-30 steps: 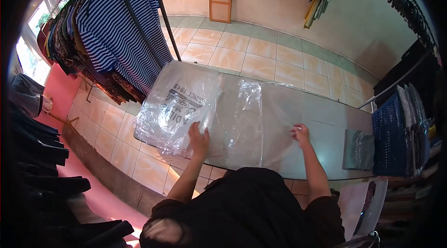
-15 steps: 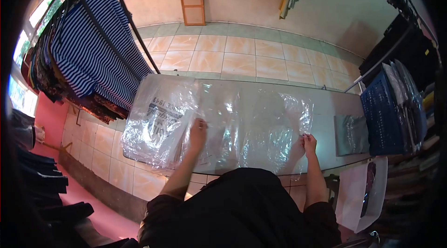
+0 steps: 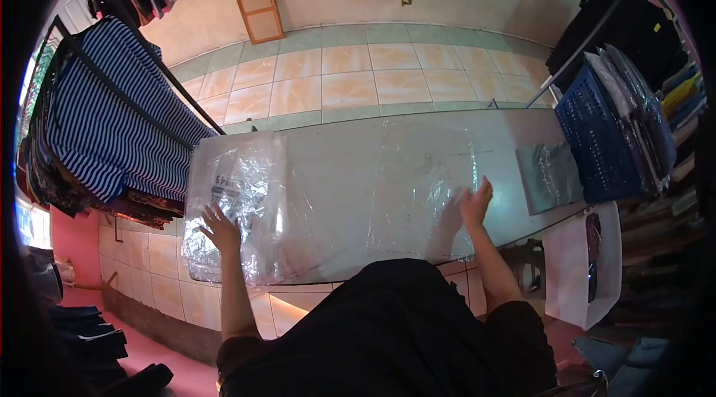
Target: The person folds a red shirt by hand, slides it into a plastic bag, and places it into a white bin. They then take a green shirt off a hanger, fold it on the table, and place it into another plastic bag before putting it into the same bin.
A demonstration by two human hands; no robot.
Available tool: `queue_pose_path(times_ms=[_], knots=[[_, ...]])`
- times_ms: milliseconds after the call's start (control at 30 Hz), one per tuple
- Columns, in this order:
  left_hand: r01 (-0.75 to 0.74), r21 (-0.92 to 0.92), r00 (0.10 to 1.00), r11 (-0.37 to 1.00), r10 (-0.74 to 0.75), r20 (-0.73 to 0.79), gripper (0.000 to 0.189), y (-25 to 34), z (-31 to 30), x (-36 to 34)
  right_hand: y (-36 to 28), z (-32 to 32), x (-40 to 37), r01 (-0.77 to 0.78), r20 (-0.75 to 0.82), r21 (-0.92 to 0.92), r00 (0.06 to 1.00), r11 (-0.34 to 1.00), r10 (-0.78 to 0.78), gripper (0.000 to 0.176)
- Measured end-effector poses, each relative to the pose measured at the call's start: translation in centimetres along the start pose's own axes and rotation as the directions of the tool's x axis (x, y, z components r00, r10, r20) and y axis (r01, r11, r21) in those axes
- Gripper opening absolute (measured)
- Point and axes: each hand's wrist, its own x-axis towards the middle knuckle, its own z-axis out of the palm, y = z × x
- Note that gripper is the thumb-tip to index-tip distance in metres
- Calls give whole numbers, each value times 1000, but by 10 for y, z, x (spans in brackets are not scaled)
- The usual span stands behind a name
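A pile of clear plastic bags (image 3: 257, 166) with dark printing lies at the left end of the grey table (image 3: 335, 173). My left hand (image 3: 221, 229) is over this pile, fingers spread, holding nothing. One clear plastic bag (image 3: 418, 188) lies flat and separate on the table right of the middle. Near its right edge is my right hand (image 3: 476, 203), fingers apart and empty; whether it touches the plastic cannot be told. A folded grey packet (image 3: 548, 177) rests farther right.
A blue basket (image 3: 597, 136) with wrapped garments stands at the table's right end. Below it is a white bin (image 3: 578, 270). Striped shirts (image 3: 119, 114) hang on a rack at the left. Tiled floor (image 3: 343, 91) lies beyond the table.
My right hand has let go of the plastic, which now lies flat, apart from the pile. My left hand has moved left over the pile and spread its fingers. The view has shifted.
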Motion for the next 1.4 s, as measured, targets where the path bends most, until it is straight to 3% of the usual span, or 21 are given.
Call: queue_pose_path(times_ms=[100, 133, 200, 267, 400, 500, 567, 633, 700, 800, 867, 933, 1000, 1067, 1133, 1167, 1233, 1267, 1300, 1367, 1400], knots=[[61, -135, 925, 989, -5, 380, 75, 53, -23, -58, -17, -5, -48, 155, 201, -22, 969, 988, -147, 70], [109, -202, 919, 973, -21, 394, 76, 54, -17, -66, -18, -5, -60, 154, 203, -28, 968, 988, -145, 70], [164, -258, 907, 952, -43, 418, 77, 50, -2, -73, -17, -6, -78, 272, 457, -300, 882, 914, -113, 72], [54, -322, 949, 945, 51, 311, 81, 26, 15, -64, -9, -6, -66, 315, 482, -254, 861, 915, -162, 71], [22, -294, 931, 956, 88, 355, 85, -9, 20, -55, 5, 0, -30, 396, 491, -179, 829, 901, -267, 71], [-60, -319, 997, 946, 75, 34, 76, -8, 14, -63, 7, 6, -5, 439, 531, -143, 790, 887, -306, 70], [-193, -440, 956, 877, 67, -286, 64, 29, -8, -72, 8, 11, 8, 449, 543, -146, 781, 882, -308, 70], [-353, -642, 895, 680, 45, -444, 51, 87, -26, -89, 6, 12, 19, 465, 569, -107, 754, 879, -330, 70], [-447, -724, 895, 525, 260, -363, 38, 157, -55, -113, 10, 14, 22, 470, 584, -87, 738, 878, -337, 70], [-628, -701, 732, 339, 562, -385, 36, 258, -81, -158, 16, 12, 27, 481, 600, -34, 711, 876, -367, 72], [-646, -699, 696, 307, 613, -374, 37, 296, -86, -170, 19, 0, 30, 432, 383, 18, 830, 901, -406, 73], [-547, -618, 833, 564, 438, -337, 36, 320, -83, -176, 26, -11, 37, 278, 280, 89, 915, 956, -292, 72], [-511, -670, 835, 538, 494, -240, 35, 324, -87, -178, 35, -20, 46, 128, 176, 172, 972, 977, -159, 71], [-480, -713, 817, 511, 556, -152, 34, 333, -98, -176, 42, -25, 54, -20, 393, -56, 919, 998, 40, 58], [-430, -491, 712, 758, 619, 331, 31, 344, -127, -173, 51, -24, 66, -76, 529, 51, 848, 996, 38, 50], [-436, -487, 716, 757, 619, 322, 31, 352, -130, -171, 55, -22, 72, -141, 659, 142, 752, 980, 12, 42], [-464, -562, 802, 685, 594, 62, 36, 370, -138, -168, 54, -30, 81, -96, 590, 328, 798, 940, -124, 31], [-528, -611, 808, 590, 571, -146, 40, 383, -145, -166, 48, -46, 86, 53, 564, 399, 773, 915, -291, 31], [-596, -636, 788, 491, 512, -343, 44, 399, -165, -163, 39, -64, 92, 198, 529, 464, 720, 864, -449, 32], [-721, -622, 654, 306, 598, -463, 54, 429, -198, -149, 34, -88, 103, 335, 535, 450, 641, 828, -550, 34], [-714, -628, 662, 310, 590, -462, 54, 441, -209, -143, 28, -107, 112, 508, 531, 476, 485, 718, -695, 34]])
